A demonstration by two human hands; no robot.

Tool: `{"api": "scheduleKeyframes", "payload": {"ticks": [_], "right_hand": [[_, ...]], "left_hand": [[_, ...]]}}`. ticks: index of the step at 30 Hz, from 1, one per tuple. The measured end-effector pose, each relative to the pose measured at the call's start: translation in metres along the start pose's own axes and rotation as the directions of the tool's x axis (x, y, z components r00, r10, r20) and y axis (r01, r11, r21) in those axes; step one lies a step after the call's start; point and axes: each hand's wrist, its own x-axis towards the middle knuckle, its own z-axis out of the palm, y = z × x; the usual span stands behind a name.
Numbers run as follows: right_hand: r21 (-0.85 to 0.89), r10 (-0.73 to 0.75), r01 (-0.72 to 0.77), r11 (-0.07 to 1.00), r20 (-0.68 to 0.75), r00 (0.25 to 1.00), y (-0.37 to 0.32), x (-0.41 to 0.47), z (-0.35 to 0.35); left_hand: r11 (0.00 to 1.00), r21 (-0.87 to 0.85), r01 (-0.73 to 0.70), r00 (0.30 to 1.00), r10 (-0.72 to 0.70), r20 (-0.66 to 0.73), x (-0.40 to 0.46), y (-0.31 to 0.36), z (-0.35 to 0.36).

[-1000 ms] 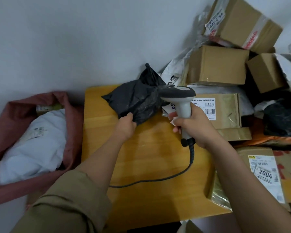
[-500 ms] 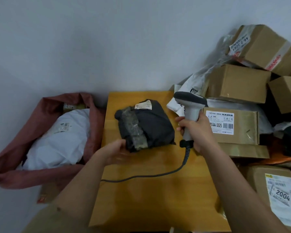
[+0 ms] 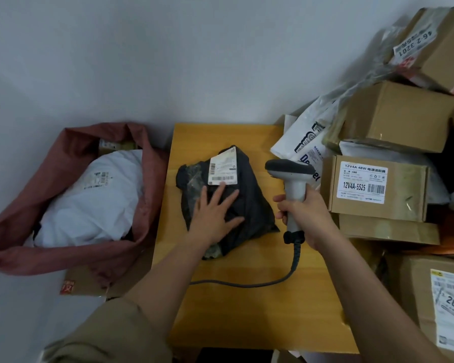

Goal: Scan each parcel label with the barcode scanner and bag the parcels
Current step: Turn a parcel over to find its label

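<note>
Pressing flat, the left hand steadies the soft, light black parcel mid-table; the right hand grips the scanner. Grasp parcel edges.

A yellow wooden tabletop set against a pale wall carries a black plastic parcel lying label-up near its far end, the white label at the parcel's far side. A dark cable curves across the wood nearer the camera. At the right edge, a white mailer bag and stacked cardboard boxes crowd onto the surface. On the floor to the left sits a reddish sack on a flattened piece of cardboard.
</note>
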Motion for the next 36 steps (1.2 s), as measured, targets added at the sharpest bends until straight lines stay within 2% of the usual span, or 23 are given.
{"api": "scheduleKeyframes", "payload": {"ticks": [6, 11, 15, 19, 23, 25, 28, 30, 32, 34, 36], "right_hand": [[-0.052, 0.027, -0.028, 0.998, -0.017, 0.999, 0.006, 0.002, -0.004], [-0.061, 0.039, -0.04, 0.997, -0.015, 0.999, 0.003, 0.0, -0.005], [-0.085, 0.072, -0.076, 0.994, -0.047, 0.996, -0.003, -0.005, -0.003], [0.006, 0.119, -0.119, 0.993, -0.068, 0.991, -0.017, -0.014, 0.002], [0.119, 0.193, -0.188, 0.975, -0.038, 0.98, -0.034, -0.027, 0.003], [0.147, 0.197, -0.193, 0.97, -0.008, 0.98, -0.043, -0.036, 0.003], [0.096, 0.167, -0.169, 0.981, 0.022, 0.986, -0.055, -0.05, 0.004], [0.077, 0.161, -0.162, 0.984, 0.027, 0.987, -0.062, -0.06, 0.003], [0.068, 0.162, -0.163, 0.984, 0.025, 0.987, -0.066, -0.069, 0.001], [0.041, 0.158, -0.159, 0.986, 0.011, 0.987, -0.069, -0.078, -0.001], [0.041, 0.16, -0.16, 0.986, 0.001, 0.987, -0.07, -0.088, -0.002]], "left_hand": [[0.983, -0.03, -0.181, 0.965, 0.183, 0.187, 0.004, 0.014, 0.018], [0.959, 0.004, -0.283, 0.924, 0.271, 0.269, 0.009, 0.01, 0.002], [0.953, 0.11, -0.282, 0.929, 0.242, 0.279, 0.006, 0.013, -0.007], [0.943, 0.237, -0.232, 0.956, 0.175, 0.237, 0.005, 0.029, -0.013], [0.982, 0.16, -0.099, 0.955, 0.049, 0.292, -0.002, 0.034, -0.015], [0.994, 0.103, -0.044, 0.965, 0.015, 0.261, -0.008, 0.043, -0.006], [1.0, 0.008, 0.019, 0.978, -0.02, 0.206, -0.014, 0.057, 0.009], [0.996, -0.084, 0.012, 0.98, 0.005, 0.198, -0.016, 0.061, 0.014], [0.977, -0.205, -0.055, 0.983, 0.089, 0.16, -0.018, 0.06, 0.016], [0.955, -0.271, -0.118, 0.991, 0.133, 0.036, -0.024, 0.057, 0.013], [0.951, -0.291, -0.107, 0.991, 0.078, -0.107, -0.031, 0.052, 0.012]]}}
